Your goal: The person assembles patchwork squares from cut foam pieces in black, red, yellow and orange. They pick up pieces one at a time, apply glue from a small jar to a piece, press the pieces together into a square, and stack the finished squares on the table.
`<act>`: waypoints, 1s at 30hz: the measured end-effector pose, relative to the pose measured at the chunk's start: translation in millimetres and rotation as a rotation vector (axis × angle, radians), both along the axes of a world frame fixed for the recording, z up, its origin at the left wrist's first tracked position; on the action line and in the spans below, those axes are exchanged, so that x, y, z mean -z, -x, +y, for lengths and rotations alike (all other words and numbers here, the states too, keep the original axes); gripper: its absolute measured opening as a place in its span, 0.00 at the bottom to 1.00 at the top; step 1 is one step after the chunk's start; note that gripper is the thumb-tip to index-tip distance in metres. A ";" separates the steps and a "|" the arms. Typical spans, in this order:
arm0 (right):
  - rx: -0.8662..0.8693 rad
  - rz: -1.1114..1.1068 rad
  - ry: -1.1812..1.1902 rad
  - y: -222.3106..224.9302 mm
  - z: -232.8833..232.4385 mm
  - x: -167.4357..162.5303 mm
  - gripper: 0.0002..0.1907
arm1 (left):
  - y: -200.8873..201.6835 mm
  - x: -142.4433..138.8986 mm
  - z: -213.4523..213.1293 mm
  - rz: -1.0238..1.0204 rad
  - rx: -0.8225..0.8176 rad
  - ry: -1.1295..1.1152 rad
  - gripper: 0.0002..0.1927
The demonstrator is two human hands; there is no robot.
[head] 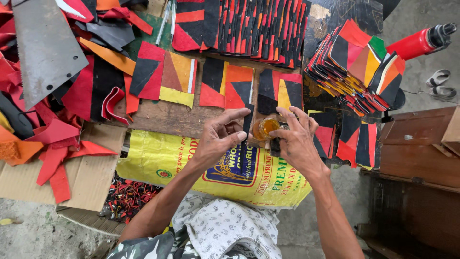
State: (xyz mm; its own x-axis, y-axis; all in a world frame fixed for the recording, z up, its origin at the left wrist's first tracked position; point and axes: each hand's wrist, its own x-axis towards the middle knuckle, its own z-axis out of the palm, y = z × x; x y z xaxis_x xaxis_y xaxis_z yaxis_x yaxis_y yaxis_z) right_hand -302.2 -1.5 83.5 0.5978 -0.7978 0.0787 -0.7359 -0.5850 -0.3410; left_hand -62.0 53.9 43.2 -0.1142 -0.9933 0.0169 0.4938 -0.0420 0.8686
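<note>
Black strip (247, 123): a narrow, dark piece of leather-like material, held upright at the near edge of the wooden workbench (167, 117), just above the yellow printed sack (191, 163) that draped over that edge. Left hand (221, 136): thumb and forefinger pinched shut on the strip's lower end, the other fingers curled beside it. Right hand (297, 136): fingers spread and lightly bent over a small jar of amber liquid (266, 128), steadying it just beside the strip; whether anything was gripped beneath the palm could not be told. The strip looked light, thin and limp, likely to flop if held by one end only, so it would be best taken near the middle or pinched at both ends, and kept off its wetted face if it carried glue. To the left of the near edge: a flattened cardboard sheet (91, 177) bearing red offcuts (55, 158), with fine trimmings below it. Middle of the bench: flat patchwork pieces (178, 79) in red, black, orange and yellow, laid side by side. Far left corner: a grey saw blade (45, 48) over a heap of scraps. Far edge: a long fanned row of patchwork pieces (249, 29); far right corner: a second stacked fan (354, 67), a red bottle (417, 43) beyond it.
</note>
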 end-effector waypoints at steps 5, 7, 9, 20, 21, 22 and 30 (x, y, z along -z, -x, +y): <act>0.000 -0.031 -0.005 2.2 -0.8 -9.1 0.19 | 5.1 -7.9 -2.1 -0.078 -0.022 0.056 0.27; 0.007 -0.062 0.031 2.1 1.2 -15.6 0.16 | 5.9 -11.4 -4.1 -0.056 0.002 0.060 0.26; 0.056 -0.350 0.023 -3.3 7.9 -19.9 0.18 | 6.3 -14.5 -5.2 -0.138 0.015 0.080 0.27; 0.227 -0.907 -0.131 -51.8 54.1 0.7 0.23 | 22.0 -22.1 -3.5 -0.009 0.048 0.131 0.29; 0.229 -0.957 -0.181 -51.5 53.0 1.0 0.23 | 21.7 -22.9 -3.5 0.009 0.067 0.136 0.30; 0.230 -1.008 -0.230 -51.2 52.2 1.3 0.23 | 21.4 -23.7 -3.5 0.026 0.085 0.141 0.30; 0.246 -1.067 -0.322 -46.9 51.3 5.8 0.22 | 19.5 -28.5 -2.8 -0.049 0.105 0.161 0.33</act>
State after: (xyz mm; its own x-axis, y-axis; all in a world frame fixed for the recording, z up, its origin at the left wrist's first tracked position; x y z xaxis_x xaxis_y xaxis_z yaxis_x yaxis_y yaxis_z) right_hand -255.3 49.9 77.6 0.1737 -0.9591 0.2236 -0.0633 -0.2375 -0.9693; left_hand -81.5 51.2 71.7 -0.2217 -0.9609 0.1662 0.4507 0.0502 0.8913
